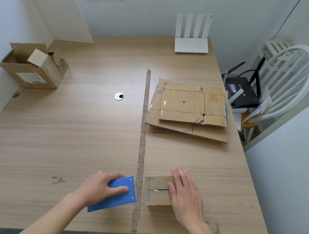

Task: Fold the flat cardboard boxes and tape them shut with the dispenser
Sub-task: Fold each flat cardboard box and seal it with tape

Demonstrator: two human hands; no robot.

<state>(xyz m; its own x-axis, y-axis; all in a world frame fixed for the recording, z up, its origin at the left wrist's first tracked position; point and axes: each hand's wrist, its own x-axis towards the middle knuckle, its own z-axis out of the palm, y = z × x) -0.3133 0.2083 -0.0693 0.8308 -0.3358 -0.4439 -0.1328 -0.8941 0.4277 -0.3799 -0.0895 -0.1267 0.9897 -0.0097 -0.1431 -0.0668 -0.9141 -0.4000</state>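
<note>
Our left hand (101,186) curled round blue dispenser (115,195), fingers clamped over its top, near table's (49,132) front edge. Right hand (183,195) lay flat, fingers straight, pressing small folded box (156,190) just right of dispenser. We judged box light, stiff corrugated, flaps springy; best held down across seam. Flat cardboard stack (188,109) sat well behind. Old tape strip (142,144) ran between hands. Open carton (32,67) far left, router (192,43) at back; nothing blocked us.
</note>
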